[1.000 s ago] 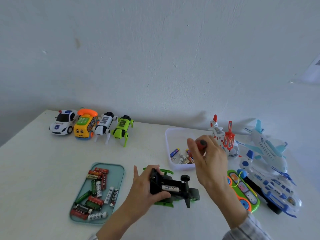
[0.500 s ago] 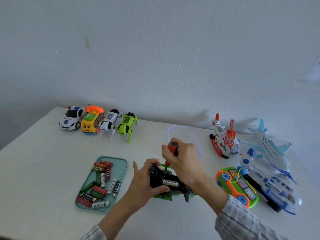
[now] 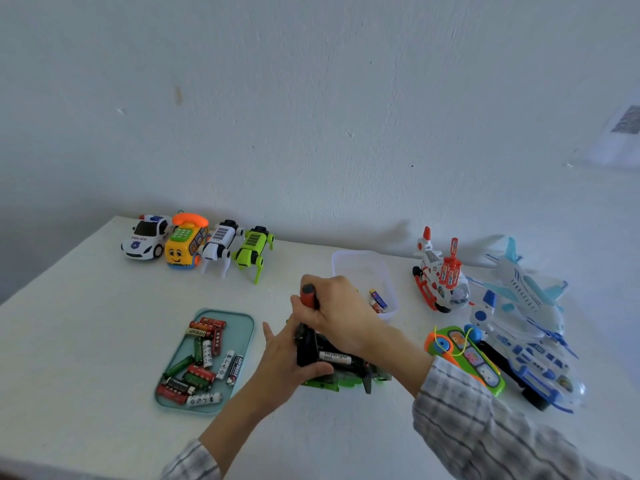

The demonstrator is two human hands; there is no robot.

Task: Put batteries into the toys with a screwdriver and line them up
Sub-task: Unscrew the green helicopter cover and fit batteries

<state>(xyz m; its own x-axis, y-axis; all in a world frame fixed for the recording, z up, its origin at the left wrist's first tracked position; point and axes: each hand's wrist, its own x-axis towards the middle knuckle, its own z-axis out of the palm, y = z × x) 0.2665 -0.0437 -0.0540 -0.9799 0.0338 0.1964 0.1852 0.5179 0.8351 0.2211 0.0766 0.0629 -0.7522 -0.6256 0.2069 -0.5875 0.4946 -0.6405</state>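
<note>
A green and black toy car (image 3: 341, 370) lies upside down on the white table, a battery (image 3: 334, 357) showing in its underside. My left hand (image 3: 287, 355) grips its left end. My right hand (image 3: 337, 313) holds a red-handled screwdriver (image 3: 308, 295) upright, pointing down at the car's left end; its tip is hidden. A teal tray (image 3: 242, 323) to the left holds several loose batteries. Four toys stand in a row at the back left: a police car (image 3: 147, 237), a yellow phone bus (image 3: 185, 245), a white robot dog (image 3: 221, 245) and a green robot dog (image 3: 252, 251).
A clear plastic box (image 3: 360, 268) with a few batteries sits behind my right hand. On the right are a red and white helicopter (image 3: 440, 275), a blue and white airplane (image 3: 523, 323) and a green toy car (image 3: 464, 358). The wall rises close behind the table.
My right hand brought the screwdriver from over the clear box down and left onto the upside-down car. My left hand kept its grip on the car.
</note>
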